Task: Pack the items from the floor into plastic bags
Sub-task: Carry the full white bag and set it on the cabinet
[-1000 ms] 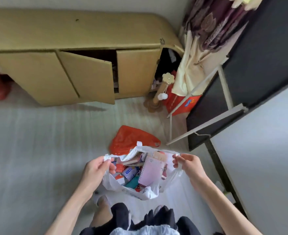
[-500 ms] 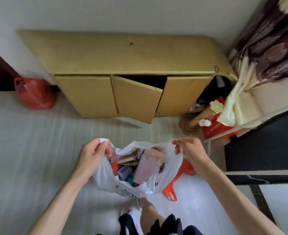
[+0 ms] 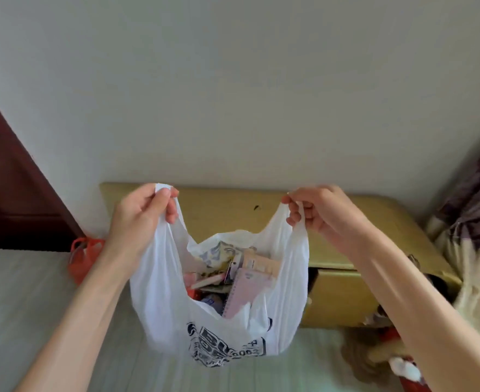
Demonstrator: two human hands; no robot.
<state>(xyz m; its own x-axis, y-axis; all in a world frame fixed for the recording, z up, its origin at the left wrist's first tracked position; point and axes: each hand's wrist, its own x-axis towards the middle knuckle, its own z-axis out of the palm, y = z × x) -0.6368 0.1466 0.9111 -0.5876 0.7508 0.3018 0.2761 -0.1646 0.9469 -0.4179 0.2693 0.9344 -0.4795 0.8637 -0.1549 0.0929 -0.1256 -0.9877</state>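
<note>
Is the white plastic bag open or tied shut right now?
Open. Each hand, left and right, grips one handle of the white bag, apart, contents showing.

Yellow cabinet point(image 3: 346, 222) against my wall point(image 3: 233, 94), dark door point(image 3: 10, 193) left, patterned curtain point(image 3: 470, 199) right, pale floor point(image 3: 21, 306) below me.

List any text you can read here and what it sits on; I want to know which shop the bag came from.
White bag, dark print low on its front: partly folded and blurred; only fragments like "BU" and "6092" can be guessed at, no shop name.
Pink notebook and card packet inside the bag: small marks, too blurred to read.
No other text.
</note>
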